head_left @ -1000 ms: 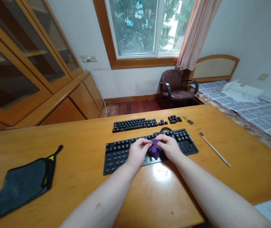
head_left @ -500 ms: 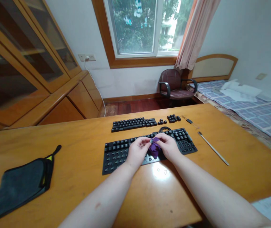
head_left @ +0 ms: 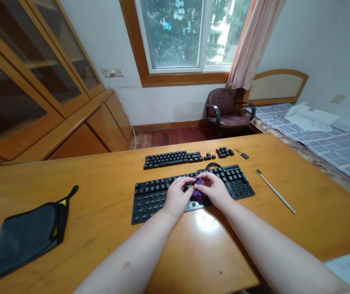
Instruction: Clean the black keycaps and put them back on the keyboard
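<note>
My left hand (head_left: 178,193) and my right hand (head_left: 215,190) meet above the middle of a black keyboard (head_left: 150,204), fingertips pinched together. A crumpled purple cloth (head_left: 198,196) hangs from the fingers of my right hand. At my left fingertips is a small keycap, now mostly hidden by the cloth and fingers. The keyboard has its top row of keys and part of its number pad in place; bare switches show lower down. Behind it lie removed black keycaps (head_left: 173,159) in rows, with smaller groups of keycaps (head_left: 223,152) to their right.
On the wooden table (head_left: 101,204), a thin brush (head_left: 275,191) and a wire tool with a dark handle (head_left: 245,156) lie to the right. A dark grey cloth pouch (head_left: 30,228) lies at the left. Past the table stand an office chair (head_left: 220,104) and a bed (head_left: 316,134).
My right fingers have folded the purple cloth over the keycap, which showed between my fingertips before. Both hands stay over the same part of the keyboard.
</note>
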### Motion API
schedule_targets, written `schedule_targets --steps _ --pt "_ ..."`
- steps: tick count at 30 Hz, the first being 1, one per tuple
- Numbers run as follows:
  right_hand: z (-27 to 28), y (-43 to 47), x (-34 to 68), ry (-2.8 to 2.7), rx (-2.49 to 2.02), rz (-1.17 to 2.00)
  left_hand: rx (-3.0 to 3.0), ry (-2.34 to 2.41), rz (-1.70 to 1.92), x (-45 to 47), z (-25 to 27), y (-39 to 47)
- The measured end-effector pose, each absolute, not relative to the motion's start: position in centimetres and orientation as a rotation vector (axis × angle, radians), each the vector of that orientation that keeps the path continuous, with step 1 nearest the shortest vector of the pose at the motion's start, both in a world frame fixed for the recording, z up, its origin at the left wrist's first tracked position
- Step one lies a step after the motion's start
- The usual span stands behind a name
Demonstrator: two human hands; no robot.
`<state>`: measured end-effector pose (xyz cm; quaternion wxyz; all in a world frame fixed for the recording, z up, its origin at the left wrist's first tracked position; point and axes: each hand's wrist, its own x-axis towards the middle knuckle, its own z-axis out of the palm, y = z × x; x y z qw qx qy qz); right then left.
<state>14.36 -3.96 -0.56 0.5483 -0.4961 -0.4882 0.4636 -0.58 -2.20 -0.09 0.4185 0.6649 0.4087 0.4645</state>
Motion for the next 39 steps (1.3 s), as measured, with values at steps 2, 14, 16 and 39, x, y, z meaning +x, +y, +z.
schedule_targets --steps 2,14,16,39 --pt "-0.6 -4.0 14.4 -1.161 -1.194 1.135 1.709 1.037 1.161 -0.7 -0.1 -2.2" --pt "0.5 -4.3 14.7 -1.219 -1.223 1.091 1.73 1.076 1.108 -0.6 -0.1 -2.4" --pt "0.1 -4.3 14.6 -1.215 -1.217 1.118 1.748 1.075 1.118 -0.6 -0.1 -2.4" --pt "1.1 -4.8 14.8 -1.296 -1.119 0.858 1.424 0.845 1.185 -0.6 0.5 -2.1"
